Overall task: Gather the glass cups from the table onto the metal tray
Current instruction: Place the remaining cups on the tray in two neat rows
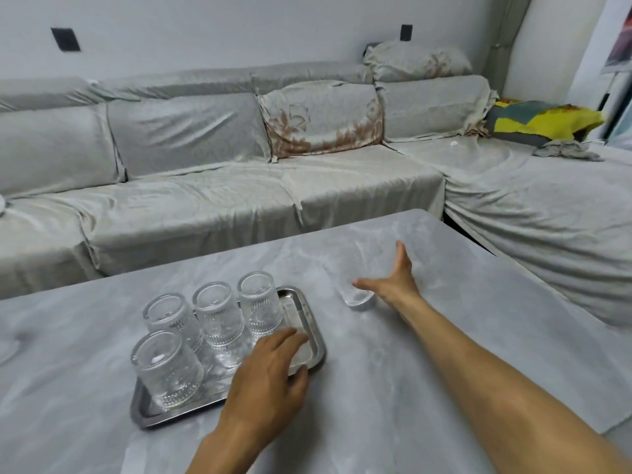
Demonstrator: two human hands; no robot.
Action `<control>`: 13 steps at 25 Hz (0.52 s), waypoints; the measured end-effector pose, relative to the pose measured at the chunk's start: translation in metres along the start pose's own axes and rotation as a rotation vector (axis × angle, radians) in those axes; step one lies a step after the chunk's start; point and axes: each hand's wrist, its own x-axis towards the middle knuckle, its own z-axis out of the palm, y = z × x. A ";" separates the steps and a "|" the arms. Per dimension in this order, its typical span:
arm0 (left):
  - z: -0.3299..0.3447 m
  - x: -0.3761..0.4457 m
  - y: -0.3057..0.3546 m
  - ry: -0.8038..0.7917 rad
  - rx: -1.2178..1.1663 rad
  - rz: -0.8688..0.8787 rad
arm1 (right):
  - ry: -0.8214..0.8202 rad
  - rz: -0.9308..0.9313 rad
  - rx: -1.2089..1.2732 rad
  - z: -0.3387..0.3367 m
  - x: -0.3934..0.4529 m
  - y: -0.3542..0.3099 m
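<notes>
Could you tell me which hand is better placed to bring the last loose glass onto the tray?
The right hand: it is open right beside the loose glass on the table. The left hand rests on the metal tray.

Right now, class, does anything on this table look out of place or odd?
Yes. One glass cup stands on the bare table, off the metal tray, beside the open right hand. Four cups sit upside down on the tray. Nothing looks spilled or broken.
</notes>
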 end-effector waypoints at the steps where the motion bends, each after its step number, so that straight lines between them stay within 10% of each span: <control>1: 0.002 0.003 -0.001 0.018 -0.018 -0.002 | -0.045 -0.026 -0.006 0.008 0.003 -0.004; 13: -0.025 -0.021 -0.031 0.103 -0.171 -0.152 | 0.044 -0.067 0.270 0.045 -0.042 -0.029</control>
